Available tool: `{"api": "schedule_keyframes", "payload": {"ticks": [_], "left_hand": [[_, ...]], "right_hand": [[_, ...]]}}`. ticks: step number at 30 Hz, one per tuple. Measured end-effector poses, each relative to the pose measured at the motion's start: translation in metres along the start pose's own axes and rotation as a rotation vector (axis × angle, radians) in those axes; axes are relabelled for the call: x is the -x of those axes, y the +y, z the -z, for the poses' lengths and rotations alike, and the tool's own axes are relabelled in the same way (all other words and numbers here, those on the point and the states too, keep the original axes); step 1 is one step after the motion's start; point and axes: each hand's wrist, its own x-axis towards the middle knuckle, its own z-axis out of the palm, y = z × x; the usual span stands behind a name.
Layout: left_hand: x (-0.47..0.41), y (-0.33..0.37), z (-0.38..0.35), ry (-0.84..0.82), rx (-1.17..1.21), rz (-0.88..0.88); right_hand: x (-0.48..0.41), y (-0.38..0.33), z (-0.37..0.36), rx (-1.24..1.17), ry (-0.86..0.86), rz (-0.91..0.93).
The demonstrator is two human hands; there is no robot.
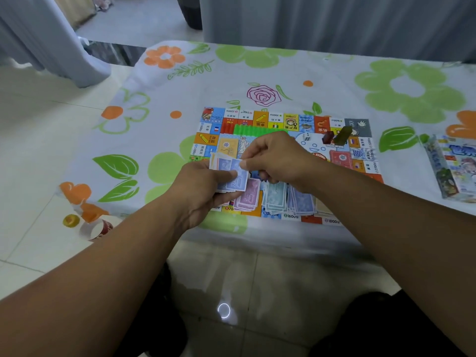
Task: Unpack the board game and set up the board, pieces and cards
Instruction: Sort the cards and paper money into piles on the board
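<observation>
Pinching one blue note (pixel 236 168) from the wad (pixel 219 162) gripped by the left hand (pixel 202 191), the right hand (pixel 277 155) should lay it on the blue pile (pixel 302 202).

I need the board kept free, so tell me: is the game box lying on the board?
No, the game box lies on the tablecloth, apart from the board, to its right.

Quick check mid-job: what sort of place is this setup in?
Most likely a room in a home: a flowered tablecloth covers the work surface, with a pale tiled floor beside it and grey curtains behind. The game board lies unfolded on the cloth.
</observation>
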Motion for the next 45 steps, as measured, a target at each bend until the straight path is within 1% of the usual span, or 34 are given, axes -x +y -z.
{"api": "schedule_keyframes", "payload": {"ticks": [5,9,14,18,23,27,30,33,38,41,45], "left_hand": [[-0.001,-0.001,-0.012,-0.027,0.011,0.035],[-0.002,-0.003,-0.020,-0.048,0.007,0.066],[-0.003,-0.005,-0.032,-0.088,0.060,0.124],[-0.004,-0.010,-0.041,-0.112,0.050,0.137],[-0.008,-0.013,-0.048,-0.131,0.030,0.109],[-0.009,-0.017,-0.055,-0.144,-0.039,0.077],[-0.010,-0.019,-0.060,-0.137,-0.070,0.061],[-0.010,-0.019,-0.062,-0.139,-0.072,0.059],[-0.014,-0.019,-0.058,-0.091,-0.029,0.077],[-0.014,-0.016,-0.054,-0.053,-0.035,0.069],[-0.012,-0.013,-0.052,-0.046,-0.001,0.096]], "right_hand": [[0.007,0.015,0.035,0.062,0.053,-0.102],[0.017,0.034,0.059,0.168,0.035,-0.181],[0.026,0.052,0.072,0.215,0.029,-0.227],[0.030,0.057,0.077,0.234,0.045,-0.224],[0.030,0.054,0.076,0.203,0.100,-0.153],[0.033,0.047,0.069,0.040,0.038,-0.101],[0.035,0.043,0.062,0.056,0.003,-0.056],[0.035,0.046,0.061,0.081,0.014,-0.038],[0.033,0.051,0.073,0.063,0.075,-0.098],[0.033,0.057,0.076,0.140,0.050,-0.155],[0.032,0.062,0.075,0.226,0.027,-0.200]]}}
